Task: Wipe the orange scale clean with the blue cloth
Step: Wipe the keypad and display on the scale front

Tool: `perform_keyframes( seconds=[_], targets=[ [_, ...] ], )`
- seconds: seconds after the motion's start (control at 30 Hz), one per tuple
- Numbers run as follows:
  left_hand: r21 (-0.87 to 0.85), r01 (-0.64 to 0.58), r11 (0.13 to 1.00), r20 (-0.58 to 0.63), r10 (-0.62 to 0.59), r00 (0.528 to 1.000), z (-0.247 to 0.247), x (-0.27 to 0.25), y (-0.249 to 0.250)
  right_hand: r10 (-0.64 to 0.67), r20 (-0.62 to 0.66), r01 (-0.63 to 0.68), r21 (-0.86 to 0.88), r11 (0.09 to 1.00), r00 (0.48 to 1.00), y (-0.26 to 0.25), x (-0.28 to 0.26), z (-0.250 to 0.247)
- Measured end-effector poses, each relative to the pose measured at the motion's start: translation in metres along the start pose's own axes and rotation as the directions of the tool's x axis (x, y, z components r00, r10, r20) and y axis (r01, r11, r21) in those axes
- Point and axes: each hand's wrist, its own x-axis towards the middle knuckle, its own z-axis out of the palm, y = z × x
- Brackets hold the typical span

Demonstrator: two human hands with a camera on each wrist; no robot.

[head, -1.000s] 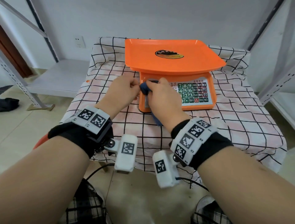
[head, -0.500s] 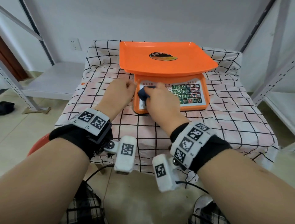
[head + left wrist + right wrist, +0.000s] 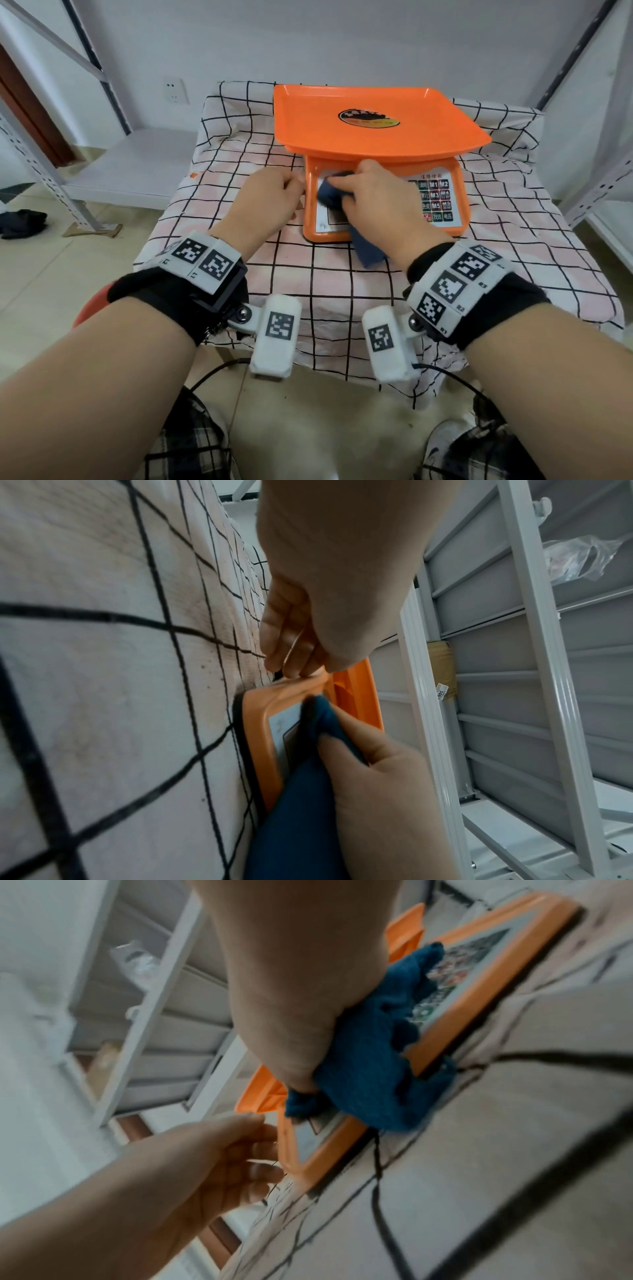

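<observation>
Head view: orange scale point(image 3: 380, 137) stands on the checked tablecloth point(image 3: 239, 154), keypad point(image 3: 436, 200) showing.
Wrist views: blue cloth point(image 3: 369, 1069) bunched on the display panel.
Right hand point(image 3: 380, 205): fingers curled round the cloth, pressing down.
Left hand point(image 3: 270, 202): straight fingers point(image 3: 284, 631) touch the scale's left side.

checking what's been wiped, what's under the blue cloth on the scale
The blue cloth, gripped by the right hand, lies on the orange scale's front panel, left part. What the cloth and hand cover is hidden; keypad shows beside them.
</observation>
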Motion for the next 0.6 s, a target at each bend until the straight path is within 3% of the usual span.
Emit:
perform_keyframes(
  seconds=[0.13,0.3,0.4,0.5,0.6],
  targets=[
    [0.017,0.017,1.000,-0.004,-0.017,1.000,-0.003,0.000,-0.001,0.071,-0.068,-0.066,0.077,0.995,0.995,-0.013,0.002,0.007],
    [0.016,0.036,0.999,0.012,-0.036,0.999,-0.004,0.001,-0.002,-0.148,0.127,0.149,-0.001,0.989,0.981,-0.008,-0.009,0.000],
    [0.015,0.065,0.998,0.014,-0.065,0.998,-0.005,-0.001,-0.001,-0.176,0.187,0.189,-0.051,0.981,0.966,-0.003,-0.016,-0.009],
    [0.019,0.066,0.998,-0.008,-0.066,0.998,-0.006,-0.001,0.000,-0.093,-0.001,0.093,-0.016,0.996,0.996,-0.007,-0.012,-0.012],
    [0.077,0.049,0.996,-0.018,-0.048,0.999,-0.008,0.000,-0.001,0.039,-0.165,-0.041,-0.010,0.999,0.986,-0.013,-0.003,-0.010]
  ],
)
